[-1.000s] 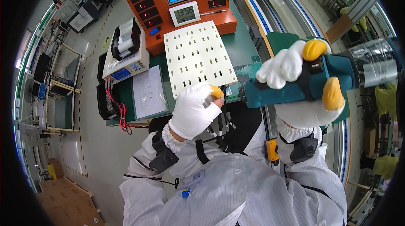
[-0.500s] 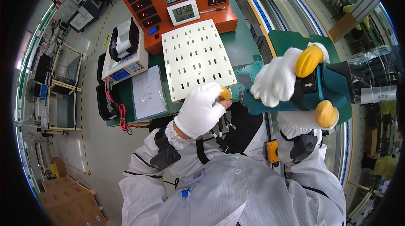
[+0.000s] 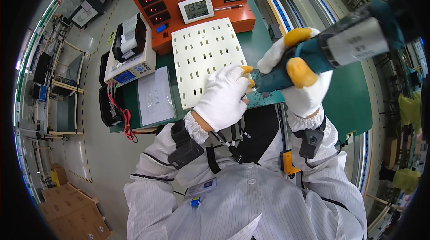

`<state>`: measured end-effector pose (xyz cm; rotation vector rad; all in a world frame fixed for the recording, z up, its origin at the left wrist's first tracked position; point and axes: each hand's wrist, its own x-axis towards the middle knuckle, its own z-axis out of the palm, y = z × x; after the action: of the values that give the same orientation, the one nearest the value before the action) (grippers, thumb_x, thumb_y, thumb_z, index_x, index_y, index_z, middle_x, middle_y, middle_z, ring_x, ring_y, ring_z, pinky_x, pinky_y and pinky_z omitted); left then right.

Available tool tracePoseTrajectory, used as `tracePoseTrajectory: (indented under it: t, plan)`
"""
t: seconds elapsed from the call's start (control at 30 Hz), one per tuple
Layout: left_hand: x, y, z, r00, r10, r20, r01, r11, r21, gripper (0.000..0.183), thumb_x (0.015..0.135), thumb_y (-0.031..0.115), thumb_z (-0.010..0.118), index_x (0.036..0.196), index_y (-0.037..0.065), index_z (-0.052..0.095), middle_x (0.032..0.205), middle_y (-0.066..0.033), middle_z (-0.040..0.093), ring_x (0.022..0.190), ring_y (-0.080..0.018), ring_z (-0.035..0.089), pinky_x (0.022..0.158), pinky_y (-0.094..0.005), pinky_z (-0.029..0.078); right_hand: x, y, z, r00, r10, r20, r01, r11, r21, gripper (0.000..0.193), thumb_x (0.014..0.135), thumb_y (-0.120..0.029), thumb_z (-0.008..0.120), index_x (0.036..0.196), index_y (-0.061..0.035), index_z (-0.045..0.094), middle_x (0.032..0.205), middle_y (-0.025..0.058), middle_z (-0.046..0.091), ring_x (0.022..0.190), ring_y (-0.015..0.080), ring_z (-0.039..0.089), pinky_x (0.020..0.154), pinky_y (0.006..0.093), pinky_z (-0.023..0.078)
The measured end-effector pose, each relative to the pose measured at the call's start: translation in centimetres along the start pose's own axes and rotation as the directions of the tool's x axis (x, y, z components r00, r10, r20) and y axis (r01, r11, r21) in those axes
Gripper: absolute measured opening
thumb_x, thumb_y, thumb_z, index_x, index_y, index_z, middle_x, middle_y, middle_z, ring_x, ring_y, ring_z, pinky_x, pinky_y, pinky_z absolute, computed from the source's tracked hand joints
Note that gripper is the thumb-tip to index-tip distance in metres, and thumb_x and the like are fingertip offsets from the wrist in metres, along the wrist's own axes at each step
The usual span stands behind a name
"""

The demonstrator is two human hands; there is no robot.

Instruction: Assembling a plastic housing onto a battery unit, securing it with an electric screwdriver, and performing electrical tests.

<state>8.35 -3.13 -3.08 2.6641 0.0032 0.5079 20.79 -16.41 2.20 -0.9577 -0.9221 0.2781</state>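
Observation:
My right hand, in a white glove with yellow fingertips, is wrapped round a long teal power tool. Its rear body slants up to the right, with clear film and a pale label on it. The tool's nose points left, close to the fingers of my left hand. That hand, gloved in white too, is closed at the right edge of a cream slotted board. What its fingers pinch, if anything, is hidden. Several thin dark leads with pale ends hang just below it.
An orange test box with displays stands behind the board, with a small clock against it. At left are a white meter, red leads and a sheathed paper. Conveyor rails run along the right.
My right hand has swung the tool round, its rear rising to the upper right and its nose shifting left towards my left hand. My left hand has moved slightly up and right.

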Motion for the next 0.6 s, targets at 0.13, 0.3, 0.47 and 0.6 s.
tracePoseTrajectory:
  t: [0.13,0.3,0.47,0.6]
  plan:
    - [0.5,0.2,0.4,0.998,-0.069,0.001,0.069,0.997,-0.039,0.037,0.071,0.015,0.076,0.101,0.002,0.06,0.099,-0.0162,0.062,0.097,-0.0378,0.059,0.086,-0.0457,0.046,0.2,0.1,-0.3,0.998,0.057,0.019,-0.055,0.993,-0.102,0.051,0.083,-0.025,0.077,0.12,-0.0028,0.05,0.092,0.0156,0.063,0.076,0.0255,0.065,0.07,0.0394,0.056]
    - [0.8,-0.6,1.3,0.994,-0.106,-0.011,0.105,0.993,-0.056,0.032,0.072,0.019,0.076,0.098,0.003,0.067,0.092,-0.0148,0.065,0.092,-0.0348,0.062,0.085,-0.046,0.047,1.3,-0.9,2.2,0.997,0.078,0.014,-0.071,0.956,-0.285,0.038,0.075,-0.012,0.077,0.108,-0.0018,0.061,0.085,0.0088,0.066,0.076,0.0168,0.066,0.068,0.0301,0.054]
    - [0.8,-1.0,2.8,0.984,0.033,-0.173,-0.038,0.999,-0.026,0.037,0.072,0.016,0.076,0.107,0.006,0.068,0.099,-0.0107,0.068,0.095,-0.0348,0.062,0.086,-0.047,0.046,2.1,-1.1,3.5,0.994,0.111,-0.022,-0.113,0.973,-0.202,0.043,0.068,-0.011,0.081,0.106,-0.0028,0.063,0.091,0.0022,0.066,0.082,0.0105,0.062,0.076,0.0287,0.051]
    - [0.9,-1.0,2.8,0.973,0.062,-0.222,-0.074,0.996,-0.049,0.039,0.071,0.013,0.075,0.108,0.006,0.065,0.097,-0.011,0.069,0.09,-0.0343,0.064,0.079,-0.044,0.048,2.1,-1.7,3.4,0.985,0.173,-0.023,-0.174,0.96,-0.22,0.047,0.068,-0.012,0.081,0.11,-0.0032,0.062,0.094,0.0023,0.065,0.084,0.0103,0.059,0.079,0.0295,0.05]
